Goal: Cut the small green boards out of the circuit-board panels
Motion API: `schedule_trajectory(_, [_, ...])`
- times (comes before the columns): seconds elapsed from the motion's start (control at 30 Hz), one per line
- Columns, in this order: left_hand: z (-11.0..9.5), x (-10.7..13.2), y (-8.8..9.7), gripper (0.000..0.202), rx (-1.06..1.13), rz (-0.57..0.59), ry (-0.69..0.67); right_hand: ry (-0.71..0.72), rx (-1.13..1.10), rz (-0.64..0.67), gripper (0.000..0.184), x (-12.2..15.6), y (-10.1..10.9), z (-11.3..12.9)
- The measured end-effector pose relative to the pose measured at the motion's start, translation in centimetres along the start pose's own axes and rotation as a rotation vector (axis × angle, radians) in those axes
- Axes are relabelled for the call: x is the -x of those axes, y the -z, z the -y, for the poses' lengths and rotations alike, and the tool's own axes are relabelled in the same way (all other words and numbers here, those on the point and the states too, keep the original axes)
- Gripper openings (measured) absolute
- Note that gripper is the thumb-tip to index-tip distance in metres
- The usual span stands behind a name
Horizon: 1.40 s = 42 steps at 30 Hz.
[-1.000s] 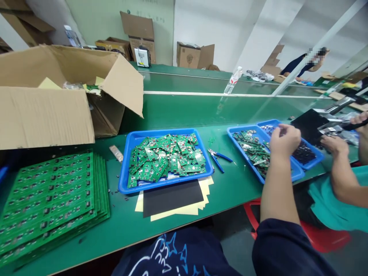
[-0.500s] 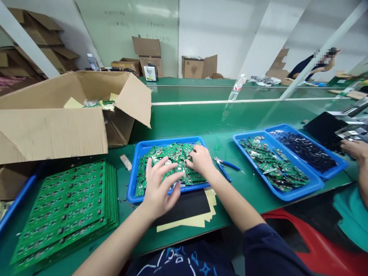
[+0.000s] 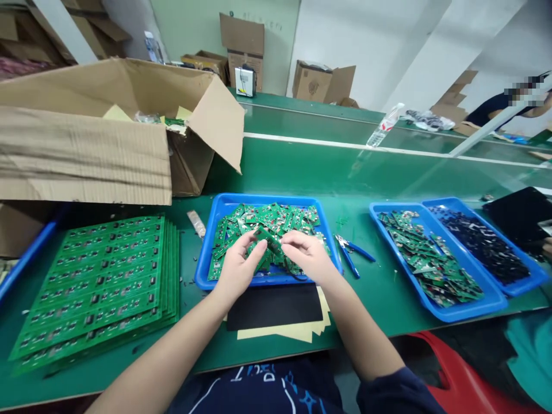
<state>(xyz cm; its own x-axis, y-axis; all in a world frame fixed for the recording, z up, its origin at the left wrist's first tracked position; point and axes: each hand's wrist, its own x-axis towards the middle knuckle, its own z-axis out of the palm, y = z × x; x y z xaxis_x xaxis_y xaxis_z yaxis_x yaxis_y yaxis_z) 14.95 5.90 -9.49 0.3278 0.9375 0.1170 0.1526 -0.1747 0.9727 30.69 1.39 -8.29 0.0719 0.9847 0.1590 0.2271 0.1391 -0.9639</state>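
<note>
1. Left hand (image 3: 240, 263) pinches a small green board (image 3: 268, 237) between thumb and fingers.
2. Right hand (image 3: 307, 256) has its fingertips drawn together at the board's right end; what they grip is too small to tell.
3. That board is held over a blue tray (image 3: 276, 199) of loose boards (image 3: 297, 217).
4. Pliers (image 3: 350, 262) lie right of the tray, stacked panels (image 3: 99, 282) to its left.

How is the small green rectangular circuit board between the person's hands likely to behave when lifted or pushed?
The small green board is probably stiff, as it looks straight between the left hand and right hand. It seems light, since a fingertip grip appears enough. If pushed, it might catch on similar boards, which overlap loosely in the blue plastic tray.
</note>
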Motion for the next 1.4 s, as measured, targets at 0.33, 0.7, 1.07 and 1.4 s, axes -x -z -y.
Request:
schedule_trajectory(0.33, [-0.4,-0.4,0.6,0.024,0.224,0.025,0.234,-0.104,-0.314,-0.117,0.045,0.0,0.2,-1.9])
schedule_trajectory(0.7, [-1.6,0.0,0.7,0.022,0.095,0.260,0.218,-0.129,-0.362,0.060,0.029,0.9,-0.2,-1.1])
schedule_trajectory(1.07, [-1.4,0.1,0.8,0.023,0.135,0.317,0.282,-0.128,-0.289,0.122,0.023,1.0,-0.3,-1.6])
schedule_trajectory(1.4, [-1.9,0.0,0.8,0.022,0.115,0.291,0.292,-0.014,-0.081,0.199,0.032,1.3,0.3,-1.2])
